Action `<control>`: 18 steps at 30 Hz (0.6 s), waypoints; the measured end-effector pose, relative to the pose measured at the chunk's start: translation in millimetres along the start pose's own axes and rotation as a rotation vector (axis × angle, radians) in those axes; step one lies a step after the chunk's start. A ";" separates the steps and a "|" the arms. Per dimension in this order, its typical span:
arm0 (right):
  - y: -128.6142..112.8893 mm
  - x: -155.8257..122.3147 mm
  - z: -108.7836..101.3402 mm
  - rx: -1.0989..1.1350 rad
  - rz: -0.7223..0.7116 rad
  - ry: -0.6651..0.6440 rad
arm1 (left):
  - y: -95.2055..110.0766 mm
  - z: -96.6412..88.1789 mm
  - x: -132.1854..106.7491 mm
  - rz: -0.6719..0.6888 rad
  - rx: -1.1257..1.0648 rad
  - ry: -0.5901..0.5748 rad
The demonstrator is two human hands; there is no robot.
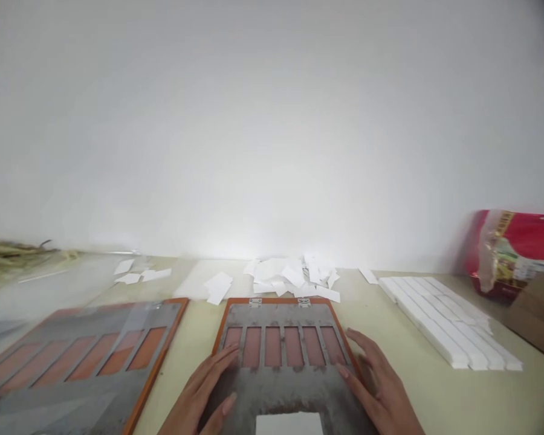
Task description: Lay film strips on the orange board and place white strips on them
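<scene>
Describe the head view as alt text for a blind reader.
A left hand and right hand rest at opposite sides of a slotted grey board. White paper pieces lie behind it, a second slotted board to its left, white strips to its right.

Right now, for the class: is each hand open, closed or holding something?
Left hand: open, resting on the grey, orange-edged rectangular board.
Right hand: open, loosely curved at that board's right edge.

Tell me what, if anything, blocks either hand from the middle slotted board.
Nothing visible does: the left hand overlaps the left edge of the slotted board, and the right hand overlaps its right edge.
</scene>
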State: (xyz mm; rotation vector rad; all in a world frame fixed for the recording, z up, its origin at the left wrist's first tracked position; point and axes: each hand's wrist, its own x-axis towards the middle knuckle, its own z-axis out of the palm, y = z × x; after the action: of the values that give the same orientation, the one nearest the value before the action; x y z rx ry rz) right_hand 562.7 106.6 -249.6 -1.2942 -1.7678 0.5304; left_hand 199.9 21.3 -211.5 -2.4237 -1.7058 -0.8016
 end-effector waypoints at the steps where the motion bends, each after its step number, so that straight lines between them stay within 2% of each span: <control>1: 2.5 2.5 -1.1 -0.018 0.003 0.036 | -1.1 3.0 -3.1 -0.012 -0.031 0.023; 4: -3.9 21.2 -5.6 -0.038 0.021 0.087 | -6.2 12.0 -9.6 0.001 -0.114 0.085; 6: -26.7 47.1 -4.3 0.000 0.015 0.027 | -7.0 11.7 -9.8 0.024 -0.173 0.117; 9: -84.2 105.4 17.3 0.059 -0.025 -0.266 | -4.5 4.2 -6.1 0.075 -0.288 0.181; 11: -126.4 152.3 47.7 -0.078 -0.194 -0.475 | -2.6 1.3 -4.3 0.111 -0.368 0.208; 14: -177.5 222.3 109.4 -0.154 -0.324 -0.689 | -1.1 5.8 -4.0 0.130 -0.476 0.232; 16: -200.5 260.5 152.6 -0.239 -0.383 -0.834 | -1.2 12.0 -4.1 0.140 -0.532 0.281; 18: -215.7 287.0 190.7 -0.359 -0.395 -0.998 | -1.9 17.8 -3.5 0.158 -0.560 0.316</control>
State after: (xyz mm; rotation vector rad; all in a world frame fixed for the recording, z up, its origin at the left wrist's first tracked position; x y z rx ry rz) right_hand 258.7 317.0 -80.6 -0.8839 -2.9742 0.7117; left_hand 204.0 25.1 -228.8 -2.5067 -1.2773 -1.7156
